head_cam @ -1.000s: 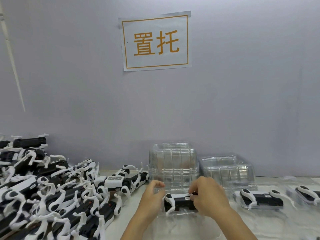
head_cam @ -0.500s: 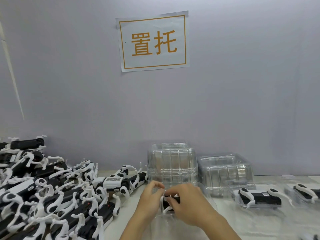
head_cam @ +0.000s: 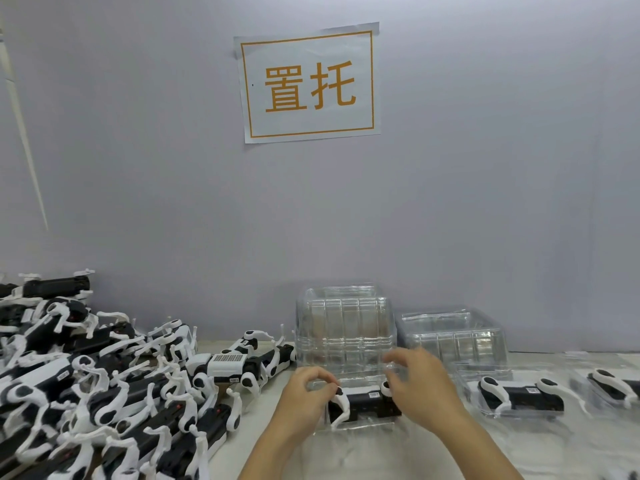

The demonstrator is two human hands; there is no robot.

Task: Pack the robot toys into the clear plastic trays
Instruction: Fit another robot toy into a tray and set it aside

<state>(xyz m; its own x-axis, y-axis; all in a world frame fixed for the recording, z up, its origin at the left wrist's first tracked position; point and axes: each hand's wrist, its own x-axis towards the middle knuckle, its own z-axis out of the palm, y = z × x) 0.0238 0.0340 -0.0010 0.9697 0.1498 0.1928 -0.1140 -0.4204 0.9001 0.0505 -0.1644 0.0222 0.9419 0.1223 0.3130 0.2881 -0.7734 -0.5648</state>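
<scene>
Half a second ago my right hand covered the robot toy; now it has drawn back to the right, fingers loosely curled and holding nothing, just touching the toy's right end. The toy lies in the clear tray between my hands, so I judge it seated. My left hand pinches its white leg at the left end. A small barcode sticker on the toy is unreadable. The wall sign beyond both hands reads 置托
</scene>
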